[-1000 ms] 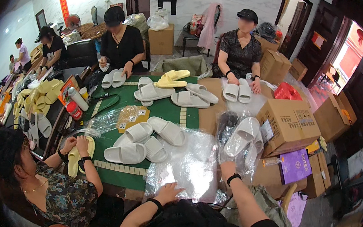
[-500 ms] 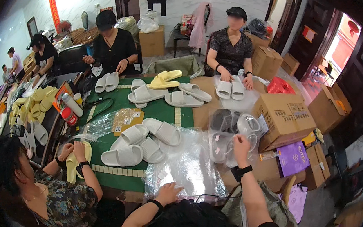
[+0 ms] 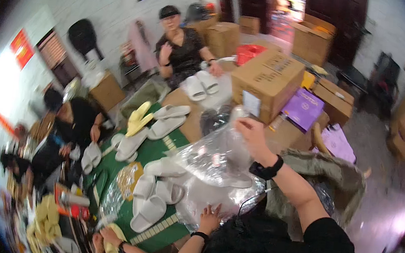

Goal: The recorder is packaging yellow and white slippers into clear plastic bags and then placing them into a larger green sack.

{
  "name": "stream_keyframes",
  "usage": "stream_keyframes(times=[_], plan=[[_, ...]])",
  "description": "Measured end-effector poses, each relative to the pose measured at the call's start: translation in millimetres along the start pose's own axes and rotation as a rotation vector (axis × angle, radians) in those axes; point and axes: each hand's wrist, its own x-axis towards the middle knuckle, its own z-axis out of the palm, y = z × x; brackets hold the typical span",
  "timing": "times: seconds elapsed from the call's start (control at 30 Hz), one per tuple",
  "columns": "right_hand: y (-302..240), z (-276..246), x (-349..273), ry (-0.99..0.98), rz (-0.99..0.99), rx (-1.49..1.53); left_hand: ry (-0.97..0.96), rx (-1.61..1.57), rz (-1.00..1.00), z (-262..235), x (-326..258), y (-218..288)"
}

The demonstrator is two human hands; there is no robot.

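Note:
My right hand (image 3: 250,132) is raised over the table, its fingers pinched on the edge of a clear plastic bag (image 3: 206,160). The bag hangs slantwise to the left and shines; pale shapes show through it, but whether they lie inside or behind I cannot tell. Below it, my left hand (image 3: 210,219) rests with spread fingers on more clear plastic (image 3: 211,198) at the table's near edge. Left of the plastic, several light grey slippers (image 3: 149,213) are piled on the green mat (image 3: 166,215). Dark slippers (image 3: 213,120) in clear wrapping lie beyond the raised bag.
A large cardboard box (image 3: 266,83) and a purple package (image 3: 303,110) occupy the right side. An open woven sack (image 3: 343,174) stands beside my right arm. Across the table a co-worker (image 3: 186,48) has white slippers (image 3: 201,86) in front. Another person's hands hold a yellow slipper (image 3: 119,248) at lower left.
My view has turned to the right. My right hand has lifted the clear bag off the table's right part; it now hangs above the other plastic. My left hand stays on the plastic.

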Motion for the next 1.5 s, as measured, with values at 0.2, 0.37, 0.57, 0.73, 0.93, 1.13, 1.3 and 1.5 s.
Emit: stream_keyframes(times=[0.2, 0.37, 0.57, 0.73, 0.93, 1.13, 1.3, 1.5], plan=[[-48, -19, -29, 0.14, -0.038, 0.212, -0.174, 0.035, -0.058, -8, 11, 15], [-120, -63, -65, 0.398, -0.186, 0.314, 0.25, -0.061, 0.329, -25, 21, 67], [-181, -150, -118, 0.612, -0.48, 0.218, 0.112, -0.205, 0.838, -48, 45, 166], [-198, -204, -161, 0.789, -0.457, -0.005, 0.118, -0.071, 1.009, -47, 66, 235], [-157, -223, -192, 0.852, -0.338, -0.66, 0.205, 0.285, 1.271, 9, 107, 282], [-23, -215, -247, 0.671, 0.018, -0.643, -0.42, -0.387, 1.007, 51, 89, 253], [57, -212, -286, 0.549, 0.371, -0.699, -0.295, 0.38, 1.386, -2, 53, 249], [130, -222, -291, 0.237, 0.508, -0.805, -0.379, 0.413, 1.315, -46, 34, 267]])
